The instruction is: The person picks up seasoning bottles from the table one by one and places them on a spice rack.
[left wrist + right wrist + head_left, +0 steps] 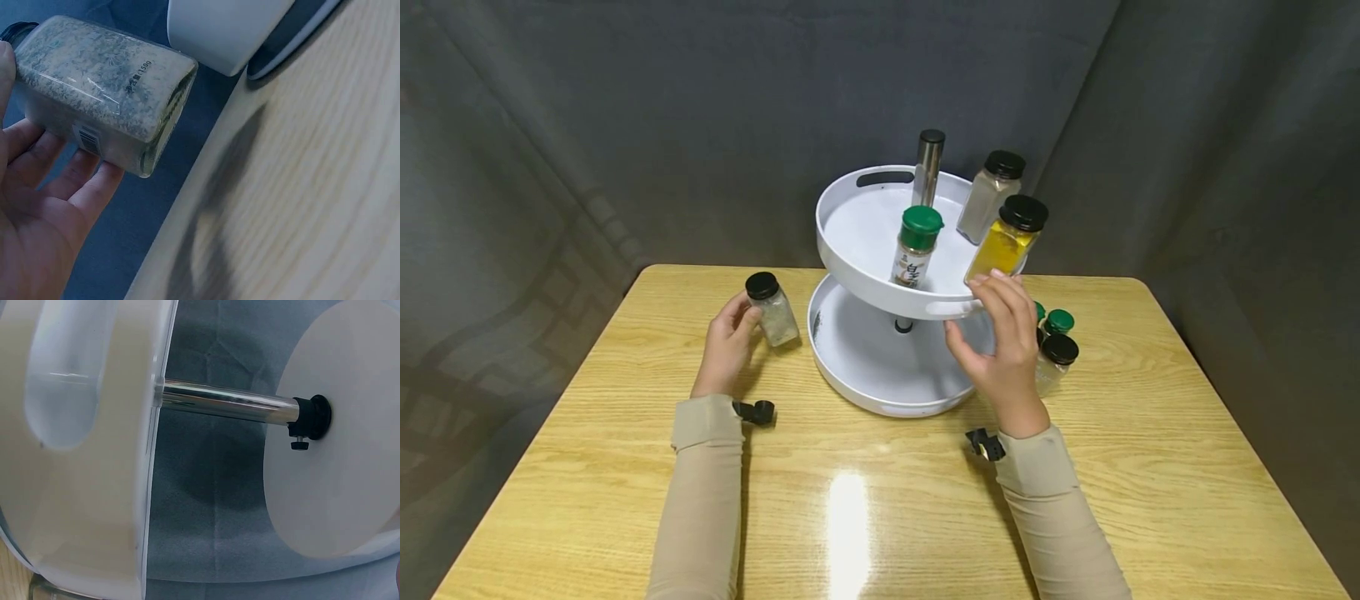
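Observation:
My left hand grips a square glass jar with a black lid, tilted beside a white two-tier turntable. In the left wrist view the jar shows pale flakes through its glass, raised over the table. My right hand holds the front right rim of the upper tier, fingers over the rim and thumb below it. Just above those fingertips stands a jar of yellow spice. The right wrist view shows the metal post between the tiers, with the hand almost wholly out of frame.
On the upper tier also stand a green-capped shaker, a tall metallic bottle and a black-lidded jar. Several bottles, including a black-lidded jar, stand on the wooden table right of the turntable. A grey curtain hangs behind.

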`<state>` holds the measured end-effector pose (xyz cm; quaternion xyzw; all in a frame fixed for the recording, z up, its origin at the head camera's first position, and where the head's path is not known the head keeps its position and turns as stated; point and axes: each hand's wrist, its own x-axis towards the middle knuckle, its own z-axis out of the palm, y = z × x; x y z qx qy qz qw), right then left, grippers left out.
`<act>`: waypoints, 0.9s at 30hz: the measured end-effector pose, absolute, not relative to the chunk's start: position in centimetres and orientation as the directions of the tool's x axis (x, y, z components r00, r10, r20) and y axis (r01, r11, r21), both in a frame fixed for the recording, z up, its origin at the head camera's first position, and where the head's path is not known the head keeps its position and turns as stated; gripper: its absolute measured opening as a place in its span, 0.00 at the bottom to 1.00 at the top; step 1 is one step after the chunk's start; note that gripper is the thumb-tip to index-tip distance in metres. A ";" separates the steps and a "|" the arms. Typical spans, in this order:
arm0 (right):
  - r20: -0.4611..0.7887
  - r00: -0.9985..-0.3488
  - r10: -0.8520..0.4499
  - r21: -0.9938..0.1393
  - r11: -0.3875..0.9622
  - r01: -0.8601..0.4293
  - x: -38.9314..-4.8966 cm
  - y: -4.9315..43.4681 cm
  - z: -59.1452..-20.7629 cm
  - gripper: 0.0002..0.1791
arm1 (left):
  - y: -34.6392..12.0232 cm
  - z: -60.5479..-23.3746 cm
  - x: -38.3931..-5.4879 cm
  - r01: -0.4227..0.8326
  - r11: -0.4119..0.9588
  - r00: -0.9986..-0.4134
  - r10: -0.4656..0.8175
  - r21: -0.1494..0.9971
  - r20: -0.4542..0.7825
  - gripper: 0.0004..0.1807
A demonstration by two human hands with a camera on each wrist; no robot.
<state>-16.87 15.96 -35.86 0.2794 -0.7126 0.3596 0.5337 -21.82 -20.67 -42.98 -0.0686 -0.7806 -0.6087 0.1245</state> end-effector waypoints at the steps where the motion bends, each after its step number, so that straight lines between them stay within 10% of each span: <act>1: 0.961 -0.274 -0.014 -0.215 0.585 -0.782 -16.9 16.0 -35.9 0.24 | -20.6 -42.9 -21.8 0.260 0.249 -0.959 -0.044 0.933 0.280 0.26; 27: 0.961 -0.278 -0.007 -0.221 0.587 -0.779 -16.9 15.9 -36.0 0.24 | -19.0 -38.5 -21.3 0.367 0.207 -0.917 -0.079 0.907 0.390 0.25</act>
